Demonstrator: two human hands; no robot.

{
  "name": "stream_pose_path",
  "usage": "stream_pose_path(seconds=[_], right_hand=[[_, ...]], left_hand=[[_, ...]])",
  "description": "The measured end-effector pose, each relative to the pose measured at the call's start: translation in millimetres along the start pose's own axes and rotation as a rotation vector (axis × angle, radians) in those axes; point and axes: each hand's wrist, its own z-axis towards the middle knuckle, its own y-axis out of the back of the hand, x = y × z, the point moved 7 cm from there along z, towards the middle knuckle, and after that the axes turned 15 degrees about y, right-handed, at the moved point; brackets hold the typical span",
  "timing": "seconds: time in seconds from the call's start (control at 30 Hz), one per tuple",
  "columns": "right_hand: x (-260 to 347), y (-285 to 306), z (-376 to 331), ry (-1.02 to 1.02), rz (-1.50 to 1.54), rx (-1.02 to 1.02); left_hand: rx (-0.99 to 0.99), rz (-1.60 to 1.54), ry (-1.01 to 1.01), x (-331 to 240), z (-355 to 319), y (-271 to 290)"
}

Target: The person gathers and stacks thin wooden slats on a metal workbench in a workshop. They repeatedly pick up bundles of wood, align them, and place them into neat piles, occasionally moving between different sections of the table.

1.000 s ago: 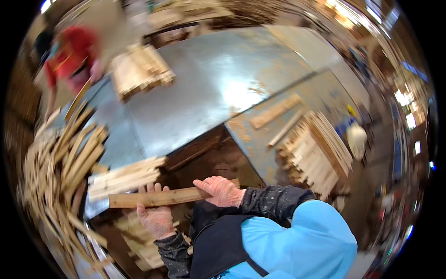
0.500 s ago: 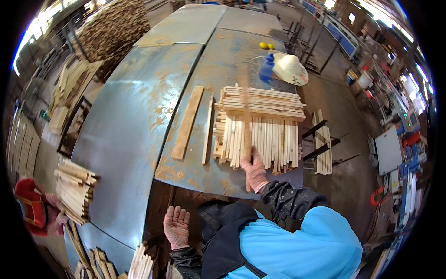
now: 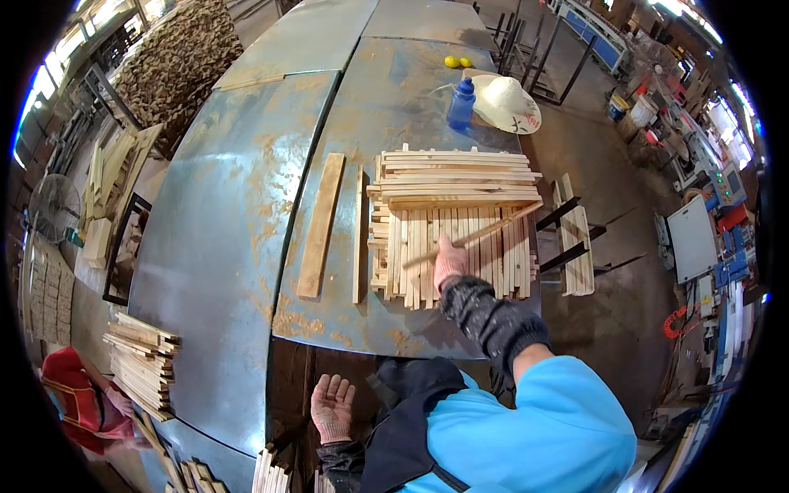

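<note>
My right hand (image 3: 449, 264), in a pinkish work glove, is closed around a thin wooden strip (image 3: 500, 223). The strip slants over a stack of pale wooden strips, its far end reaching up to the right. In that stack one layer (image 3: 423, 283) runs away from me, and crosswise strips (image 3: 456, 177) lie over its far part. My left hand (image 3: 333, 409), gloved too, is held palm up in front of the table's near edge, with its fingers stretched and nothing in it. Left of the stack lie a wide board (image 3: 321, 226) and a narrow strip (image 3: 359, 238).
A blue bottle (image 3: 461, 105), a pale hat (image 3: 503, 103) and yellow round things (image 3: 458, 62) sit farther back on the metal table (image 3: 222, 189). More strips (image 3: 140, 361) are piled at the left edge beside a person in red (image 3: 78, 394). Metal bars (image 3: 567, 212) jut out at right.
My right hand has moved forward over the stack, and the strip in it has turned from pointing away to slanting right. My left hand stays open, slightly farther right in the picture.
</note>
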Motion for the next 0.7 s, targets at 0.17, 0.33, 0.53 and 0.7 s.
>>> stream_pose_path(seconds=[0.17, 0.33, 0.53, 0.7], right_hand=[[32, -61, 39, -0.015, -0.116, -0.085], [16, -91, 85, -0.093, -0.037, -0.043], [21, -101, 86, 0.032, 0.053, 0.023], [-5, -112, 87, 0.107, 0.141, 0.326]], left_hand=[[-0.105, -0.002, -0.015, 14, -19, 16], [-0.084, -0.087, 0.052, 36, -17, 30], [-0.113, -0.099, -0.031, 32, -30, 28], [-0.105, -0.181, -0.071, 30, -52, 32]])
